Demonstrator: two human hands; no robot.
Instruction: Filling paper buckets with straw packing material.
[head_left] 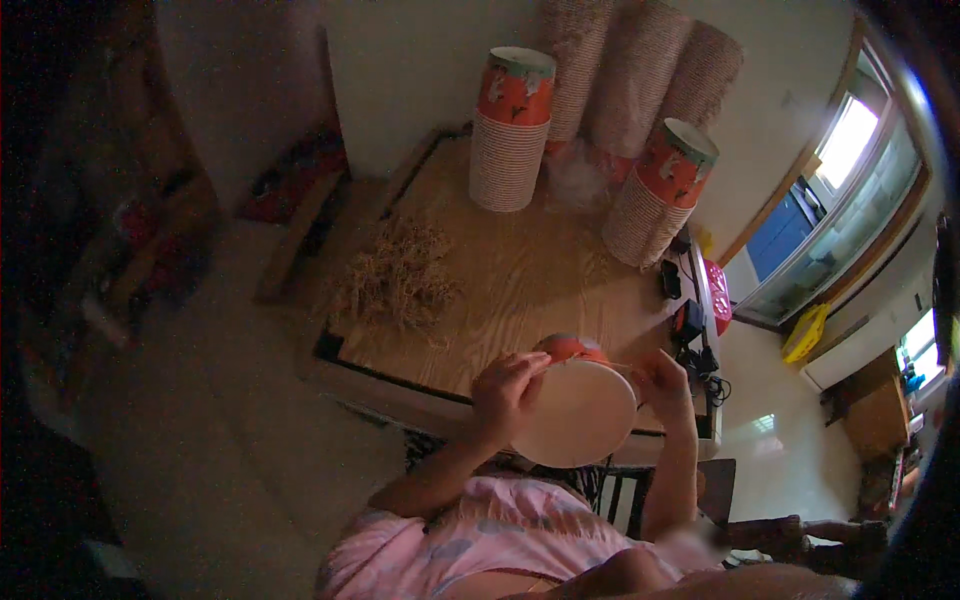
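Note:
An orange-red paper cup [577, 412] is held between both my hands at the near edge of a wooden table [520, 280], its round white base turned toward the camera. My left hand [505, 395] grips the cup's left side with fingers over the rim. On the cup's right edge rests my right hand [662, 382]. Pink clothing shows below my forearms.
Two stacks of matching paper cups [510, 130] [660, 195] stand at the table's far side, with taller wrapped stacks [640, 70] against the wall behind. A pile of straw-like fibre [400, 275] lies on the table's left. Black devices [690, 320] and a pink object [717, 295] sit at the right edge.

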